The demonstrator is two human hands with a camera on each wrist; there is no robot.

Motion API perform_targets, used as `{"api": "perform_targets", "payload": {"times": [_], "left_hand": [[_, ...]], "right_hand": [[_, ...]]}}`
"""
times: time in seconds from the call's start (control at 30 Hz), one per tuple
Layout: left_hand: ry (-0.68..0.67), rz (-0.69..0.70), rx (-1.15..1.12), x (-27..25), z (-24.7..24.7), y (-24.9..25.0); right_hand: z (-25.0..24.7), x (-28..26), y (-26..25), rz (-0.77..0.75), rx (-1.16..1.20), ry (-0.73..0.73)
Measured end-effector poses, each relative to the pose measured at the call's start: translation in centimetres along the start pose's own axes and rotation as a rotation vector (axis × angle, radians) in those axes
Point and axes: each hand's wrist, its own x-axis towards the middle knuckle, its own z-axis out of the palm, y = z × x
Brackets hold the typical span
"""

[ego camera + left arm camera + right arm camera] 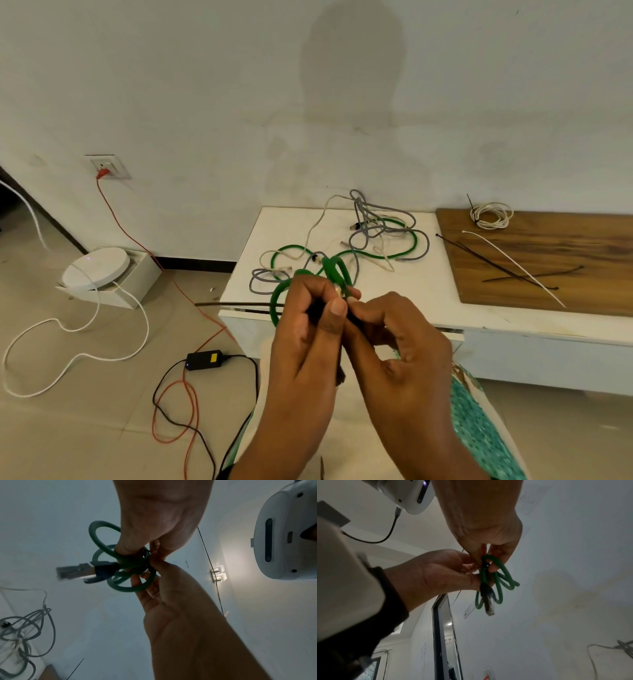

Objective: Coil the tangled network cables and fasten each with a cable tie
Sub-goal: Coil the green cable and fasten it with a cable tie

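A small green cable coil (337,270) is held up in front of the white table (274,226). My left hand (334,306) grips the bunched loops from the left. My right hand (356,301) pinches a black cable tie (239,304) where it wraps the coil, and the tie's tail sticks out to the left. In the left wrist view the green coil (130,588) shows its plug (73,572) pointing left. In the right wrist view the coil (505,580) hangs below my right hand (488,561), with the tie's head (485,564) at the top.
A tangle of grey, white and green cables (376,233) lies on the table. A wooden board (582,246) on the right carries a tied white coil (491,215), two black ties (496,265) and a white tie (534,274). A power adapter (203,359) and loose wires lie on the floor at left.
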Motion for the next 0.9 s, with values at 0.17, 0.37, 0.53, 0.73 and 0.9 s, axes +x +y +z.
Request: {"api": "perform_targets", "payload": {"times": [0.17, 0.37, 0.53, 0.73, 0.9], "left_hand": [[-0.007, -0.005, -0.032, 0.2, -0.3, 0.2], [-0.106, -0.072, -0.074, 0.6, -0.3, 0.1], [-0.146, -0.167, -0.070, 0.9, -0.3, -0.2], [-0.217, 0.022, 0.086, 1.5, -0.3, -0.8], [-0.318, 0.091, 0.056, 3.1, -1.3, -2.2]], "right_hand": [[-1.4, 0.7, 0.3, 0.121, 0.237, -0.193], [-1.7, 1.4, 0.2, 0.435, 0.479, -0.158], [-1.4, 1.1, -1.6, 0.373, 0.338, -0.140], [-1.3, 0.6, -1.3, 0.391, 0.402, -0.060], [-1.4, 0.1, -0.8, 0.274, 0.303, 0.121]]}}
